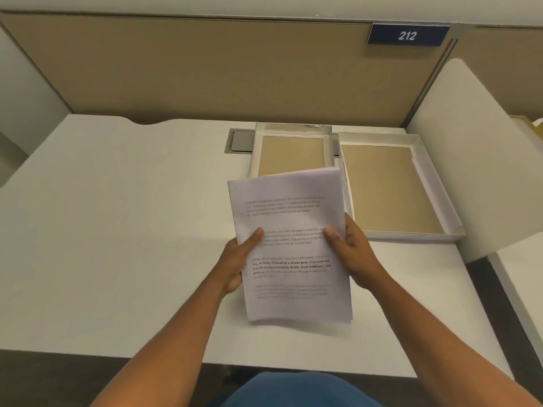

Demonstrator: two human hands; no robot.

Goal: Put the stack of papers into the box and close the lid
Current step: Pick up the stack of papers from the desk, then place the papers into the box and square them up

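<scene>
A: Fingers first. Left thumb (255,237) lies flat on the printed face of the stack of papers (289,245); the other fingers of the left hand (238,259) are tucked behind the sheets, out of sight. Right thumb (332,237) presses the face near the opposite edge, and the right hand (357,251) wraps that edge from behind. Both hands pinch the stack.

B: Position of the stack?

A: Held above the desk (117,230), tilted, top edge leaning away from the person. Its far end overlaps the near rim of the box (291,136) in this view. Whether paper touches the rim, cannot tell.

B: Box condition?

A: Open. White walls, brown floor, nothing seen inside. The lid (393,186) lies just beside it on the right, inner side up, also white-walled with a brown panel.

B: Surroundings?

A: A grey cover plate (241,143) sits in the desk behind the box's left corner. A tan partition (205,69) backs the desk and carries a blue sign (407,35) reading 212. A white side panel (470,157) stands right of the lid.
</scene>
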